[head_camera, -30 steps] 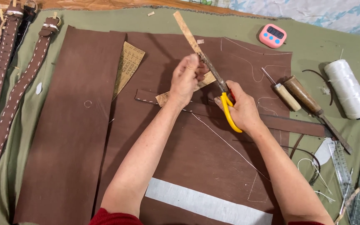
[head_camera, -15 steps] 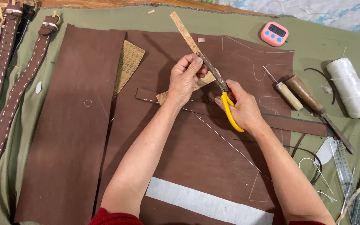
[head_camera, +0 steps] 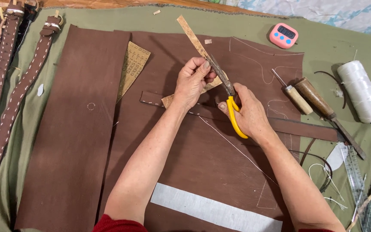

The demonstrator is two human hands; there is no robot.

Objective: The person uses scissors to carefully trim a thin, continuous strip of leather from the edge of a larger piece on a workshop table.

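1. Pinched between left hand thumb and fingers: tan strip, held slanted above the centre of the brown leather, its free end pointing far-left.
2. Right hand closed through the yellow loops of the scissors; blades meet the strip just right of the left fingertips.
3. Handling, as judged: keep the strip taut, fingertips clear of the blades, cut in one line.
4. Beneath: dark strap with white stitching, thread trailing near-right.
5. Right: two wooden-handled awls, white thread spool, pink timer farther off.
6. Left: stitched belts on green cloth.
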